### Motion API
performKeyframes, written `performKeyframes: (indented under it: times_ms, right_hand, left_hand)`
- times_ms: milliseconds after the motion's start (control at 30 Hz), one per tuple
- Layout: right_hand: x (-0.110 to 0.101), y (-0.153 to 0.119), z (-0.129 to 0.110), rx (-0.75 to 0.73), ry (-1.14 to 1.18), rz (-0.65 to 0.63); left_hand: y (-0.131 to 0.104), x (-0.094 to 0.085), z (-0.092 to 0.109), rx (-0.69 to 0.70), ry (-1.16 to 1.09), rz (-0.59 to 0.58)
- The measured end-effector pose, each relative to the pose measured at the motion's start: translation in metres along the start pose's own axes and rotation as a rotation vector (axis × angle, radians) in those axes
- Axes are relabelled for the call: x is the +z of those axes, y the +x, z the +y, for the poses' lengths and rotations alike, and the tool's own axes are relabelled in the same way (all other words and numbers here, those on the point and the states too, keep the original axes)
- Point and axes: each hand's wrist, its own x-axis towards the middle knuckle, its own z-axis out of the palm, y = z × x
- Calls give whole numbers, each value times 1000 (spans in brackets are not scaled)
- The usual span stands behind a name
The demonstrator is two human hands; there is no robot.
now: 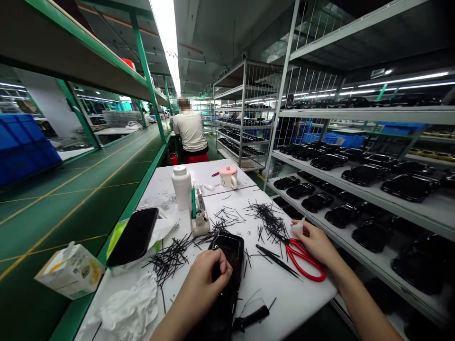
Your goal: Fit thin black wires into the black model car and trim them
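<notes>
My left hand (pixel 209 279) is over a glossy black model car body (pixel 232 244) in front of me. Its fingers are curled into a pinch, and whatever is between them is hidden. At the right side of the white table, my right hand (pixel 314 239) closes its fingertips on a small whitish translucent object (pixel 297 228). Just beside that hand lie scissors with red handles (pixel 305 260). Black tweezers (pixel 279 261) rest to their left. Thin black strips (pixel 172 255) are heaped left of the car body, with another pile (pixel 268 213) beyond the scissors.
A white bottle (pixel 182 187), a tape dispenser (pixel 200 220) and a pink-lidded mug (pixel 228 176) stand farther back. Phone (pixel 133 237), crumpled tissue (pixel 131 303) and drink carton (pixel 71 271) line the left. A black-handled tool (pixel 252 318) lies near. Racks (pixel 355 182) of black car bodies flank the right; a person (pixel 190 128) sits ahead.
</notes>
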Motion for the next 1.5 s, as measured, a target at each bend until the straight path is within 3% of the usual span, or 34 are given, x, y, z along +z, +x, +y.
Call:
performKeyframes:
  times_ms: [267, 433, 633, 833, 967, 1033, 1133, 1267, 1500]
  right_hand:
    - [8, 5, 6, -38, -77, -16]
    - [7, -23, -2, -50, -181, 114]
    - [28, -70, -18, -247, -234, -211]
    - [20, -70, -27, -271, -264, -275]
    - [10, -72, -48, -203, 22, -165]
    - [13, -79, -63, -110, 274, -98]
    - [25, -90, -83, -44, 490, -94]
    - [42, -97, -97, -124, 549, -127]
    - [55, -98, -106, -108, 557, -228]
  left_hand:
    - [0, 5, 1, 16, -47, 38]
    - [-1, 5, 1, 14, -118, 39]
    - [-5, 7, 7, 44, -156, -3]
    - [-6, 6, 9, 33, -202, -42]
    - [-6, 6, 11, 27, -254, -47]
    - [-6, 7, 12, 28, -263, -36]
    - [-7, 8, 13, 39, -280, -25]
    - [-8, 8, 15, 8, -280, -42]
    - [-8, 9, 16, 8, -293, -68]
